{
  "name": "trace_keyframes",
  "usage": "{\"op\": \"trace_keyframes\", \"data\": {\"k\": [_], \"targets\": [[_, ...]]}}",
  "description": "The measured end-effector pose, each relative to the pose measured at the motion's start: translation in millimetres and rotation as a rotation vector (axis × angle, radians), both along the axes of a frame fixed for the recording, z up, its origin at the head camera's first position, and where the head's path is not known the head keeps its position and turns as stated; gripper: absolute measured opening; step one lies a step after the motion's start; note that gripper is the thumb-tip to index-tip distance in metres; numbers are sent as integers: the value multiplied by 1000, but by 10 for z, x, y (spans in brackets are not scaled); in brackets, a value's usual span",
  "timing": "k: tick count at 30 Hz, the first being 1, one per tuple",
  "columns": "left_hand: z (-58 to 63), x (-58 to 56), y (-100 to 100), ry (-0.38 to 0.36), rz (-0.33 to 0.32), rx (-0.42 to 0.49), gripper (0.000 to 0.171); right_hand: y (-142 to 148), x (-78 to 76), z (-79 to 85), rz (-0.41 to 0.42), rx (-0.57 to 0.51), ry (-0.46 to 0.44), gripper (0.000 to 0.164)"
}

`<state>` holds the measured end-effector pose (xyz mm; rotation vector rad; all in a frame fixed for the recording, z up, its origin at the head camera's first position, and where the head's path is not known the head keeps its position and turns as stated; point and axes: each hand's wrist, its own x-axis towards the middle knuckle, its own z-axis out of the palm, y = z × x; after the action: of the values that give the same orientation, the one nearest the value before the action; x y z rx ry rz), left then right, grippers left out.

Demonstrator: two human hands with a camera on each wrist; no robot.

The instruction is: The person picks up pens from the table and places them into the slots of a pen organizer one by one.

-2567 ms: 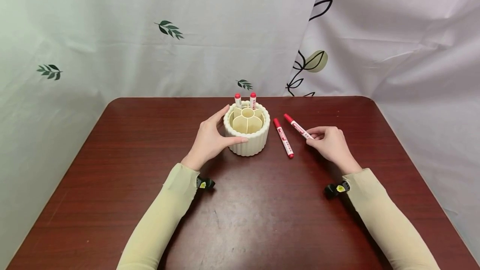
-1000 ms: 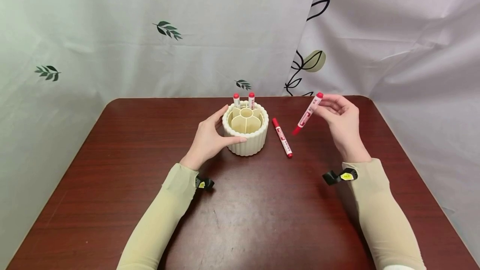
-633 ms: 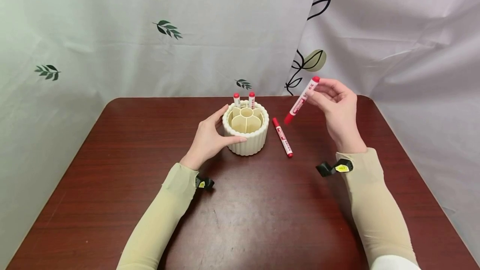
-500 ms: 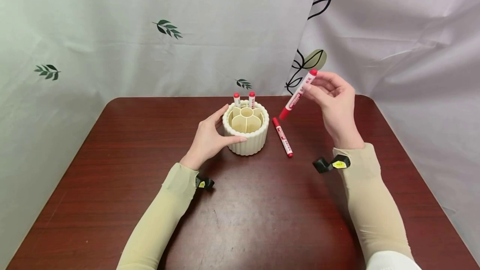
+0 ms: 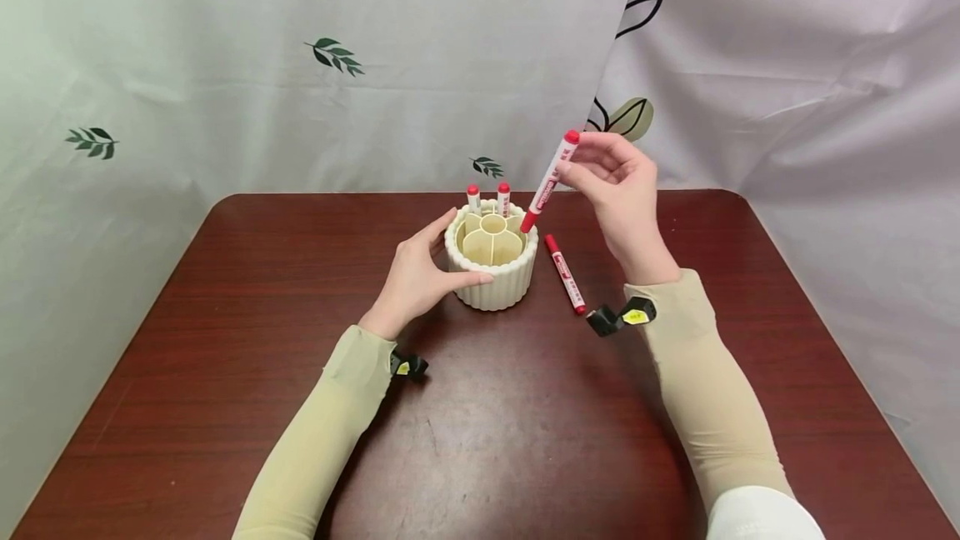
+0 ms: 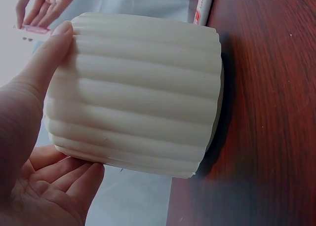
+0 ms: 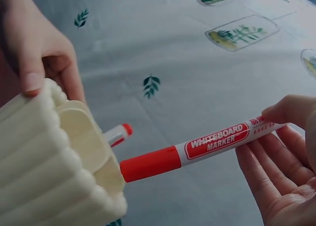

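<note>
A cream ribbed pen holder [image 5: 495,286] with petal-shaped compartments stands on the table. My left hand [image 5: 416,277] grips its left side, thumb across the front and fingers behind. My right hand [image 5: 618,190] pinches a whiteboard marker [image 5: 551,177] near its upper end, between thumb and fingers. The marker slants down to the left, its red cap [image 7: 150,166] at the right rim of the holder; whether it touches cannot be told. Two red-capped markers [image 5: 503,200] stand upright in the rear compartments. Another whiteboard marker [image 5: 566,275] lies on the table right of the holder.
The dark red wooden table [image 5: 480,440] reaches back to a pale curtain [image 5: 420,90] printed with leaves. A black wrist camera [image 5: 621,317] sits on the right sleeve, another wrist camera [image 5: 408,366] on the left.
My right hand picked the marker up off the table, turned it cap-down and carried it up and left to the holder. My left hand has stayed on the holder.
</note>
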<state>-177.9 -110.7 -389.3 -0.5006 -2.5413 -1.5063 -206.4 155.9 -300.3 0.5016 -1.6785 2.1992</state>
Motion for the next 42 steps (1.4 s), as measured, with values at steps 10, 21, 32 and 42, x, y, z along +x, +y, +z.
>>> {"op": "trace_keyframes", "data": {"k": [10,21,32,42], "targets": [[15,-12,-2,4,0,-12,110,-114,-102,-287,-4,258,-73,31],[6,-19,-1,-4,-4,2,110,-138,-61,-447,-9,409,-139,32],[-6,-14,-4,-4,-7,10,109,-104,-50,-532,-11,472,-149,31],[3,-10,-4,1,-5,2,109,-108,-48,-567,11,512,-128,29]]}}
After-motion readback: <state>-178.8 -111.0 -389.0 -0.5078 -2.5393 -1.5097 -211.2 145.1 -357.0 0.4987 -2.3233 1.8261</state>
